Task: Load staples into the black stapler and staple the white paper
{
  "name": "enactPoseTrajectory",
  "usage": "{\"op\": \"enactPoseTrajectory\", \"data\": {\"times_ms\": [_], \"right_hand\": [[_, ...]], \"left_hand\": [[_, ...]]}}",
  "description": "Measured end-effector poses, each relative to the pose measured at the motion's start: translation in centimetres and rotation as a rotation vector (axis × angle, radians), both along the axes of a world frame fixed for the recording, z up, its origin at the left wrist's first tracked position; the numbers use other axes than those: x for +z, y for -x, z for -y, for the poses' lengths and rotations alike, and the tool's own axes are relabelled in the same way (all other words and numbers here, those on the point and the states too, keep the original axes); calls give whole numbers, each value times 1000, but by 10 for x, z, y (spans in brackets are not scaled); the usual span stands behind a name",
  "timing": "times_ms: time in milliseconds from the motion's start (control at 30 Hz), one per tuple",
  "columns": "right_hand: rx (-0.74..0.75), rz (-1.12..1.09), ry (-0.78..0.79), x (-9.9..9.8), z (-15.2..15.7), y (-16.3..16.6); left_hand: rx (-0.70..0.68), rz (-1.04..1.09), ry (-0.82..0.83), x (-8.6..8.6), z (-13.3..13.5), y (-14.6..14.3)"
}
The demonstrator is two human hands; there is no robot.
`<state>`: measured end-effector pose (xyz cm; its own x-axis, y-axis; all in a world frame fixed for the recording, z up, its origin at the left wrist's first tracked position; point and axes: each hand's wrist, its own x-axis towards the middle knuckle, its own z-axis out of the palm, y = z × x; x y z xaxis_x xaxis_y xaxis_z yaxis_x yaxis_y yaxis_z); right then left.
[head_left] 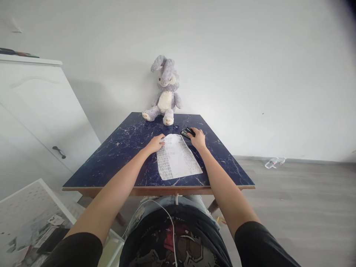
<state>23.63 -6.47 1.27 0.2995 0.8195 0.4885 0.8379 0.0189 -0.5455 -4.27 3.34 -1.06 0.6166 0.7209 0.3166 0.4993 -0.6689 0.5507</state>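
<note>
- Paper [179, 159], mid-table [116, 159]: light, limp, I judge; hold by edges.
- Stapler [188, 131], paper's far-right corner: likely stiff; grip body.
- Left hand [156, 143]: half-curled, holding paper's far-left edge.
- Right hand [198, 138]: curled round stapler.

Left hand [156, 144] holds paper [179, 157] edge, right hand [198, 139] grips black stapler [185, 133]; plush rabbit [165, 100] sits on desk [111, 159].
</note>
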Motion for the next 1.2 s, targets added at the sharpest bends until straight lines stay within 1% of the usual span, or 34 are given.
{"op": "enactPoseTrajectory", "data": {"times_ms": [100, 167, 367, 433, 567, 667, 767, 867, 933, 1000, 1100, 1200], "right_hand": [[-4, -13, 18, 1, 1, -2], [-18, -22, 35, 1, 2, -3], [-110, -67, 73, -1, 1, -8], [-90, -73, 108, -2, 0, -9], [9, -66, 154, -4, -2, -5], [36, -56, 137, -6, -2, -2], [-5, -65, 113, -7, -3, -3], [-43, -78, 114, -5, -3, -6], [-40, -78, 131, -4, -3, -7], [-4, -67, 145, -2, -2, -6], [115, -19, 160, -3, -3, -1], [219, 25, 184, -5, -3, 5]], "left_hand": [[-112, 157, 73, 3, -5, 6], [-132, 225, 128, 4, -7, 8], [-13, 373, 272, 1, -8, 11], [37, 415, 299, 0, -7, 11], [128, 456, 299, 2, -5, 12], [96, 455, 318, 4, -4, 14], [-19, 436, 413, 6, -2, 17], [-140, 352, 482, 7, -1, 18], [-189, 262, 450, 6, -1, 17], [-196, 179, 376, 5, -2, 16], [-201, 106, 280, 6, -2, 14], [-260, 76, 234, 9, 1, 12]]}}
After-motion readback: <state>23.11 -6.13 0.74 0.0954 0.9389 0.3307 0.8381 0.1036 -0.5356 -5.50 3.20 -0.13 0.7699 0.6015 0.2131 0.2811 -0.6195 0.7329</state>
